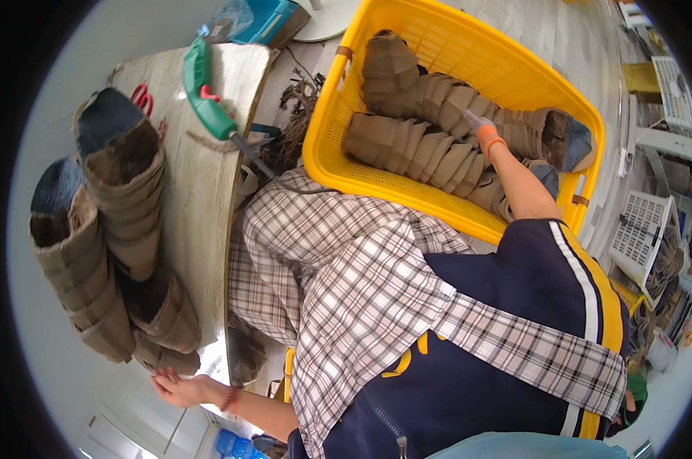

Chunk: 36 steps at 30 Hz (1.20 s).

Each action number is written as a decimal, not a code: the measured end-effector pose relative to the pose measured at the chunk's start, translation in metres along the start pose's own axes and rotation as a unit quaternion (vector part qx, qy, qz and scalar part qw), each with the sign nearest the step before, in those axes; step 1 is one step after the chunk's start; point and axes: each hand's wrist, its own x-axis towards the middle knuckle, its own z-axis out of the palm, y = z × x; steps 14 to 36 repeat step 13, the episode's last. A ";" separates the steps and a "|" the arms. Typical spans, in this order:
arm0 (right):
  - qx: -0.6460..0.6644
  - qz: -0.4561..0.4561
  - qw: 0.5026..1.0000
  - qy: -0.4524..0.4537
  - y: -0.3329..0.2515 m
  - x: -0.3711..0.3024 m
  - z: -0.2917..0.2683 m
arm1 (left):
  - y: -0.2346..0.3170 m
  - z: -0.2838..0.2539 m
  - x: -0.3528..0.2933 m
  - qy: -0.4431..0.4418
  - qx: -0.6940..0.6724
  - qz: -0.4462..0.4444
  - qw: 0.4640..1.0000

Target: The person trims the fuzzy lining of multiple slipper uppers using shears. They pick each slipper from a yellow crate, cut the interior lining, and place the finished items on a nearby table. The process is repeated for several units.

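My right hand (481, 128), in a whitish covering with an orange wrist band, reaches into a yellow plastic basket (324, 126). Its outstretched fingers rest against a long row of brown, cup-shaped pieces nested in one another (437, 96). A second such row (415, 145) lies alongside it in the basket. At the lower left, my left hand (179, 389) is open with its fingers apart, close to the end of a short brown stack (166, 356); whether it touches is unclear. More nested brown stacks (128, 195), showing dark bluish insides, lie at the table's left.
On the pale worktable (200, 180) lie a green-handled tool (208, 96) with a dark cord and red-handled scissors (141, 98). Dark scraps (296, 111) hang between table and basket. White crates (643, 237) and shelving stand at the right.
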 end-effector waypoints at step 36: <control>-0.162 -0.077 0.980 -0.085 0.134 0.027 0.106 | 0.009 0.025 -0.158 -0.308 0.025 -0.005 0.951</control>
